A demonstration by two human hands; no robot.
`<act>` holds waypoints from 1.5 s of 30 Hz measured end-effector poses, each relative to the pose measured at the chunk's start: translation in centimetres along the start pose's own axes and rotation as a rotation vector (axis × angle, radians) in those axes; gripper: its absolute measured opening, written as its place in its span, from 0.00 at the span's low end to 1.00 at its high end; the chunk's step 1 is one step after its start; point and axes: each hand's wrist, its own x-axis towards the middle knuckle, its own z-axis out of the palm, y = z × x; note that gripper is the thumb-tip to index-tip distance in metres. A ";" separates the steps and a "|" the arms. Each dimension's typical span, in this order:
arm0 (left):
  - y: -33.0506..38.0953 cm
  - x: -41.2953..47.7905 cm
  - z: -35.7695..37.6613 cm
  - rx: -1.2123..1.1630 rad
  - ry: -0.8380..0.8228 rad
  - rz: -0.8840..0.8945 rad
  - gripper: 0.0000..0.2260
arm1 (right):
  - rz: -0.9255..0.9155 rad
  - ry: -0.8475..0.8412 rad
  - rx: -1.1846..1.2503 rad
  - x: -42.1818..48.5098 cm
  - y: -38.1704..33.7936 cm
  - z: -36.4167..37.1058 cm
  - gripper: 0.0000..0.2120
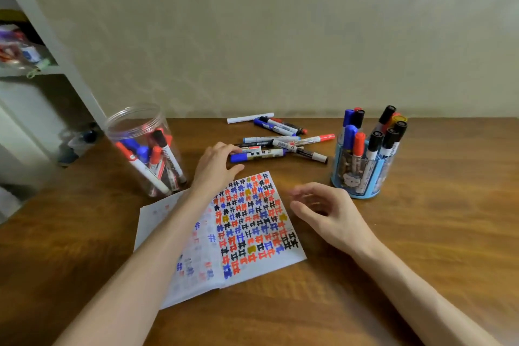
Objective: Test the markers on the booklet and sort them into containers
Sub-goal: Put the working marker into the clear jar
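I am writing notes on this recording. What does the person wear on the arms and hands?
Nothing worn shows. The left hand and the right hand are bare: no gloves, rings or watch. The left forearm and right forearm are bare too; no sleeve comes into view.

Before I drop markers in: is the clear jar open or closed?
Open. The clear jar has a bare rim, no lid; markers inside.

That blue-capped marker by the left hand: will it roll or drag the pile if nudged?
Probably rolls: the blue-capped marker has a round barrel lying flat on the smooth wooden table. It lies against other markers in the pile, so a push may shift them too. It looks slim, so likely light for the left hand.
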 end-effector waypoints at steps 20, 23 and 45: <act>5.4 -12.4 -3.4 -0.459 -0.244 0.205 0.13 | 0.117 0.101 0.345 -1.1 -2.7 2.2 0.16; 4.8 -12.9 -3.5 -0.406 -0.275 0.212 0.09 | 0.096 0.053 0.320 -1.3 -3.1 2.7 0.15; 2.2 -13.3 -5.7 -0.642 -0.556 0.247 0.12 | -0.116 -0.053 0.283 -3.2 -4.3 3.2 0.05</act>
